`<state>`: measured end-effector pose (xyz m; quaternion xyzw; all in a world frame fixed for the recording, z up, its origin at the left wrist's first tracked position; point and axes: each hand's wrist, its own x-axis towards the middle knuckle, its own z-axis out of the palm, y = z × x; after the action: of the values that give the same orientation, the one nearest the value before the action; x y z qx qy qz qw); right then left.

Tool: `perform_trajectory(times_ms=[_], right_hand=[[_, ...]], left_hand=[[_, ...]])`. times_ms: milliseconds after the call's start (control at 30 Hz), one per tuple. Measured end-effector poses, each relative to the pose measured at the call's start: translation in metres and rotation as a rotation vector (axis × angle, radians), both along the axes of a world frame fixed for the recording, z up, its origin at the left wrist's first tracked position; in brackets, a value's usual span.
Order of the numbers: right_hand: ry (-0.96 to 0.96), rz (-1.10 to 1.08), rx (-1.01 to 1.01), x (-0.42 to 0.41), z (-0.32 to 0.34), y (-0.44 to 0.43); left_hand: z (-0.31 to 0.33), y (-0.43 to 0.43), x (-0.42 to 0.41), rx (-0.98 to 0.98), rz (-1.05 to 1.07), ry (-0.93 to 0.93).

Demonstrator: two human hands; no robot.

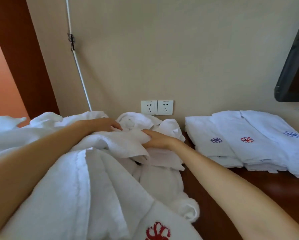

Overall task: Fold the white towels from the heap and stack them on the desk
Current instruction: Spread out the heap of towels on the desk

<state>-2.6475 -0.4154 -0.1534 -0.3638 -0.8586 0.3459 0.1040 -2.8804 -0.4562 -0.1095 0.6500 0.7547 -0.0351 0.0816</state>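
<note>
A heap of crumpled white towels point(96, 179) covers the left half of the brown desk point(249, 187). My left hand point(103, 124) reaches into the far part of the heap, its fingers bent onto a towel fold. My right hand point(156, 139) grips a bunched edge of a white towel point(126, 144) at the heap's middle. At the right, three folded white towels point(245, 141) lie side by side and overlapping, with blue, red and blue flower emblems. A red emblem point(157, 231) shows on a towel at the bottom edge.
The beige wall stands right behind the desk, with a double socket plate point(157, 107) just above the heap. A white pole point(77, 61) leans against the wall at the left. A dark screen corner point(294, 70) hangs over the right end. Bare desk surface shows at the lower right.
</note>
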Motion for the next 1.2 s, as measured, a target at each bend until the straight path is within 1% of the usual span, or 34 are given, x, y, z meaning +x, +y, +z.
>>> perform_trajectory(times_ms=[100, 200, 267, 333, 433, 500, 567, 633, 733, 800, 867, 967, 1033, 1067, 1133, 1200], right_hand=[[-0.006, -0.025, 0.01, 0.015, 0.0, -0.004], [-0.018, -0.06, 0.088, 0.031, -0.003, -0.005], [0.029, -0.138, 0.093, 0.043, -0.002, -0.005], [0.083, -0.22, 0.096, 0.056, 0.001, -0.007], [0.103, -0.265, 0.096, 0.07, 0.004, -0.013], [0.094, -0.253, 0.089, 0.074, 0.006, -0.025], [0.103, -0.233, 0.057, 0.074, 0.007, -0.041], [0.101, -0.167, 0.044, 0.072, 0.01, -0.06], [0.101, -0.092, 0.093, 0.068, 0.022, -0.089], [0.108, -0.074, 0.109, 0.064, 0.03, -0.104], [0.112, -0.077, 0.106, 0.06, 0.034, -0.116], [0.122, -0.071, 0.026, 0.056, 0.037, -0.133], [0.12, -0.048, -0.003, 0.049, 0.036, -0.144], [0.12, -0.054, 0.03, 0.044, 0.033, -0.146], [0.134, -0.142, 0.187, 0.034, 0.024, -0.147], [0.235, -0.261, 0.27, 0.034, 0.022, -0.144]], left_hand=[[0.012, -0.008, 0.037, -0.031, -0.08, 0.023], [0.008, -0.003, 0.049, 0.01, -0.101, 0.076], [0.008, -0.001, 0.055, 0.014, -0.148, 0.114], [0.009, 0.0, 0.062, 0.026, -0.177, 0.105], [0.011, -0.004, 0.075, 0.021, -0.177, 0.107], [0.011, -0.01, 0.083, 0.029, -0.175, 0.115], [0.015, -0.018, 0.092, 0.082, -0.194, 0.11], [0.022, -0.032, 0.103, 0.144, -0.214, 0.088], [0.041, -0.058, 0.122, 0.243, -0.261, 0.094], [0.056, -0.081, 0.134, 0.272, -0.273, 0.132], [0.065, -0.097, 0.139, 0.196, -0.246, 0.194], [0.072, -0.11, 0.127, -0.08, -0.137, 0.262], [0.078, -0.12, 0.116, -0.171, -0.086, 0.306], [0.08, -0.126, 0.114, -0.178, -0.077, 0.309], [0.082, -0.131, 0.115, -0.171, -0.081, 0.245], [0.084, -0.128, 0.12, -0.184, -0.077, 0.13]])
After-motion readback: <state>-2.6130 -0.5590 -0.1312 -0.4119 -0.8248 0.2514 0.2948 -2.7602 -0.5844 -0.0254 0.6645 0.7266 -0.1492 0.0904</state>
